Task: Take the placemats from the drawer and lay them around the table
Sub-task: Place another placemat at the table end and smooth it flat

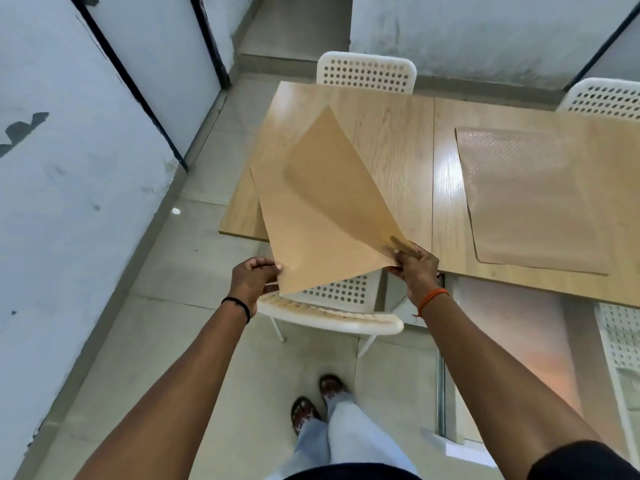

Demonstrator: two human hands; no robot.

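At the far left stand pale grey wall panels (86, 150) edged with black strips, above a beige tiled floor (180, 306). The left hand (254, 277), a black band (239, 306) on its wrist, has its grip closed on the near left corner of a thin tan flexible placemat (322, 209). That placemat is held up in the air, tilted, over the near left corner of the light wooden surface (398, 140), its far corner pointing up and away. Below it a white perforated plastic chair (332, 306) is tucked at the near edge, and the person's feet (318, 400) show on the floor beneath. A second white perforated chair (367, 72) stands at the far edge. The right hand (414, 268), an orange thread (431, 299) round its wrist, has its grip pinched shut on the placemat's near right corner. Farther right, a second tan placemat with a dotted texture (533, 199) lies flat on the surface, well apart from the held one. A third white chair (606, 98) shows at the far right.
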